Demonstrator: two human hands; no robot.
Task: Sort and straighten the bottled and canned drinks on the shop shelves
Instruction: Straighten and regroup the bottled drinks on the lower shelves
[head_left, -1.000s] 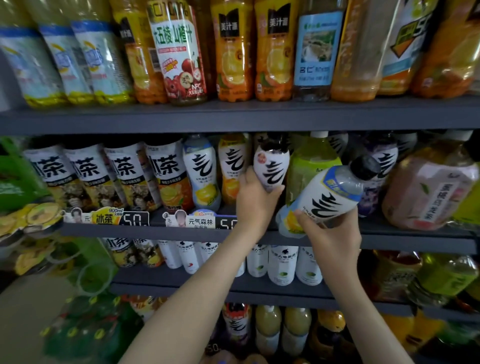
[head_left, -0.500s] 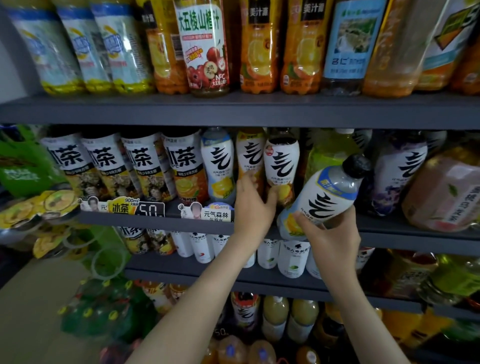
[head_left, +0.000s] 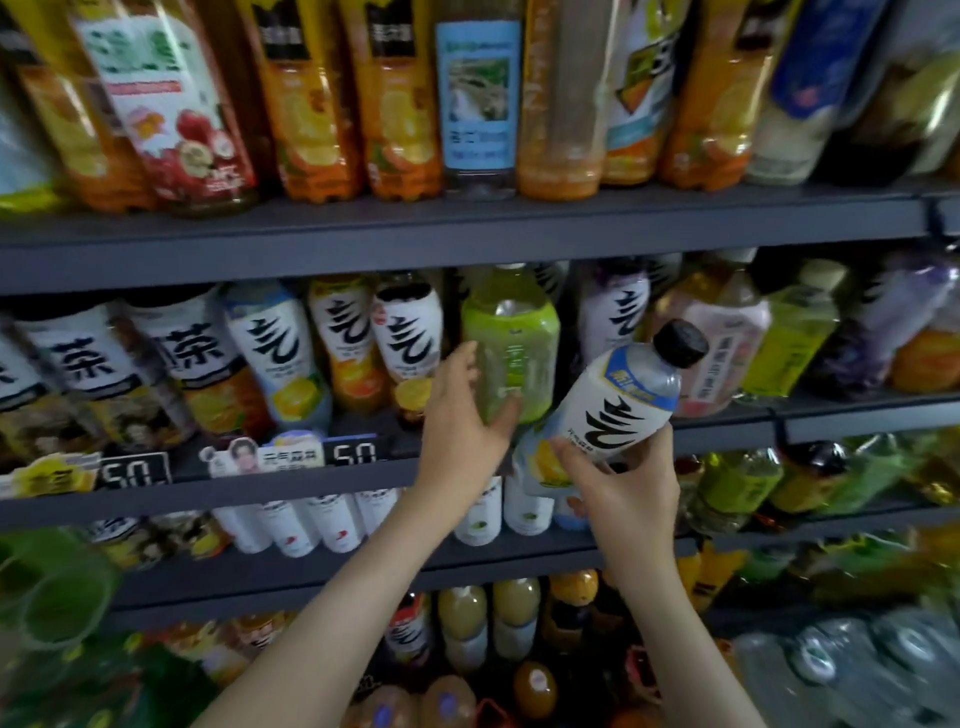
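Observation:
My right hand (head_left: 626, 483) grips the lower half of a white-labelled bottle with a black cap (head_left: 618, 410), tilted to the right in front of the middle shelf (head_left: 311, 483). My left hand (head_left: 465, 415) curls round the lower part of a green bottle (head_left: 511, 338) standing on that shelf. Left of it stand a black-capped white-label bottle (head_left: 408, 338), an orange one (head_left: 343, 338) and a blue-topped one (head_left: 272, 348), all upright.
Large orange juice bottles (head_left: 311, 104) and other tall drinks fill the top shelf. Tea bottles with black characters (head_left: 192, 358) stand at the middle shelf's left; pink (head_left: 727, 353), green and purple bottles lean at its right. Small white bottles (head_left: 332, 525) line the shelf below.
My left hand let go of the black-capped white-label bottle, now upright on the shelf, and moved right onto the green bottle. My right hand still holds its tilted bottle. The view shifted right.

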